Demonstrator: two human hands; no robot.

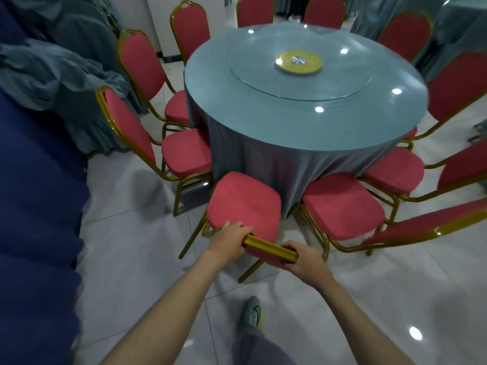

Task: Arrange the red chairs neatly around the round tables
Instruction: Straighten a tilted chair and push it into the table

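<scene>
At the far left a dark blue cloth (39, 180) fills the edge of the view, too close to tell what it is, with heaped grey-blue drapery (66, 75) behind it. Next come the left-side red padded chairs with gold metal frames (185, 151). Their seats are tucked against the hanging grey-blue tablecloth (263, 164) and their backs face outward, which I take to be the finished pattern. In the near middle stands the red chair being handled (245, 204), its seat pointing at the table and its front edge just beside the cloth, in the gap between two neighbours. The left hand (229, 239) grips the left end of the chair's shiny gold top rail (271, 250), fingers curled over it. The right hand (303, 259) grips the right end in the same way. Holding both ends probably gives control over turning as well as pushing, so the chair can be squared to the table rather than merely shoved. Its seat looks slightly skewed against the next seat, so this is likely a final alignment. Beyond it, the round tabletop (263, 114) carries a clear glass turntable (342, 83) with a gold hub (299, 61). To the right, the right-side red chairs (342, 206) complete the ring, seats close to the cloth. Their backs appear to splay unevenly, though the wide lens may exaggerate that.
</scene>
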